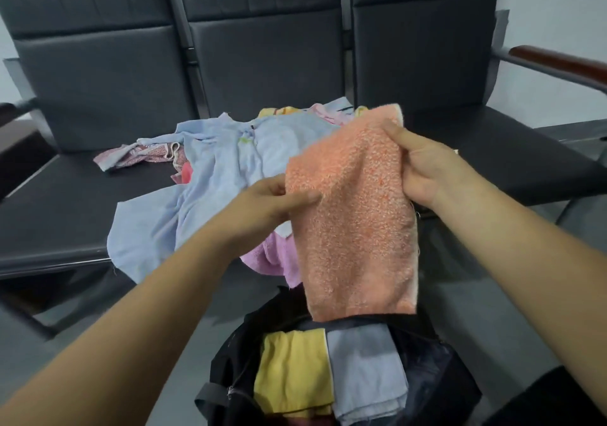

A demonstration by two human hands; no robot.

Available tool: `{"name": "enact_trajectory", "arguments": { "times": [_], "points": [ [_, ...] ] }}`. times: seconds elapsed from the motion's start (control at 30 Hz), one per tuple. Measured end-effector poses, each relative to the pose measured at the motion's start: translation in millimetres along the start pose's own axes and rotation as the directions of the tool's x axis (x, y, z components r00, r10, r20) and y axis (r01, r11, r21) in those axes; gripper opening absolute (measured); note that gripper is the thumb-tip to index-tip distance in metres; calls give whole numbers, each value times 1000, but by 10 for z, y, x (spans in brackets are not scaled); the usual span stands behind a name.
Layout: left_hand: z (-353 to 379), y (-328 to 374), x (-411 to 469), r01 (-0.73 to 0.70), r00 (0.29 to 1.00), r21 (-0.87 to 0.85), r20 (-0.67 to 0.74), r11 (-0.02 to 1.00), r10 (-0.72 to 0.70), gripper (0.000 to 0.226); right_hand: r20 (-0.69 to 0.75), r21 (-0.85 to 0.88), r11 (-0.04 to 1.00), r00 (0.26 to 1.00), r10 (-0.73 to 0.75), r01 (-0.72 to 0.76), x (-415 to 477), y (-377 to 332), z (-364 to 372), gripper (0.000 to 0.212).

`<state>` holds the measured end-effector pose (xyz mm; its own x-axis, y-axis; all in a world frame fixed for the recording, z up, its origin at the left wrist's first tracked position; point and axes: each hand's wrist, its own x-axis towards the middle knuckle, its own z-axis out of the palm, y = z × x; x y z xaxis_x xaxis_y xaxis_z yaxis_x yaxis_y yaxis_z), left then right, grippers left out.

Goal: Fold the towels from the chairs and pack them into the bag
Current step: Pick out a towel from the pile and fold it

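A folded orange towel [351, 215] hangs in the air above the open black bag [230, 370]. My left hand [272, 202] pinches its left edge and my right hand [423, 169] grips its upper right corner. Inside the bag lie a folded yellow towel [292, 370] and a folded light blue towel [364, 370], side by side. On the black chair seats [59, 215] behind lies a loose pile: a large light blue towel [203, 176], a pink towel [272, 258] at the seat's front edge, and patterned cloths [144, 154] further left.
Three black chairs with tall backrests [262, 51] stand in a row. A wooden armrest [558, 61] juts out at the right. The bag stands on the grey floor [164, 310] in front of the seats. White wall shows at the right.
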<state>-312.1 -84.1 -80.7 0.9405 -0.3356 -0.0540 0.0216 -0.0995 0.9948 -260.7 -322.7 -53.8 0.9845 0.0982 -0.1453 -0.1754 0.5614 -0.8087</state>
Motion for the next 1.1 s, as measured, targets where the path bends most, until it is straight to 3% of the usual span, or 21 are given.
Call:
{"name": "enact_trajectory", "arguments": {
  "times": [0.1,0.3,0.4,0.53,0.7,0.8,0.9,0.97,1.1],
  "points": [
    [26,31,35,-64,997,-198,-54,978,54,28,90,-52,992,989,115,-110,-7,-4,-58,49],
    [-28,167,-12,-245,936,-290,-320,925,148,30,335,-227,954,905,264,-194,-66,131,-194,54],
    [-40,207,-20,-264,915,-314,-381,912,134,17,395,-298,940,875,281,-167,-45,244,-189,41],
    [-105,216,-7,-209,928,-392,-369,896,55,17,322,-303,949,928,190,-89,-21,276,-94,41],
    [-224,150,-4,-74,993,-234,-111,969,49,47,157,-135,988,983,98,-76,20,194,-78,54],
    [-206,143,24,-25,990,-252,-144,967,-12,35,109,-131,988,990,92,-78,11,166,-73,46],
    [-225,129,72,-50,957,-210,-291,976,-13,20,193,-109,990,975,108,-88,-22,154,-71,29],
    [-232,136,82,-83,932,-246,-363,966,-13,16,236,-123,988,965,118,-91,-48,144,-59,30],
    [-249,159,48,-88,968,-260,-249,962,22,18,188,-187,982,980,60,-24,-3,160,-74,46]
  ]
}}
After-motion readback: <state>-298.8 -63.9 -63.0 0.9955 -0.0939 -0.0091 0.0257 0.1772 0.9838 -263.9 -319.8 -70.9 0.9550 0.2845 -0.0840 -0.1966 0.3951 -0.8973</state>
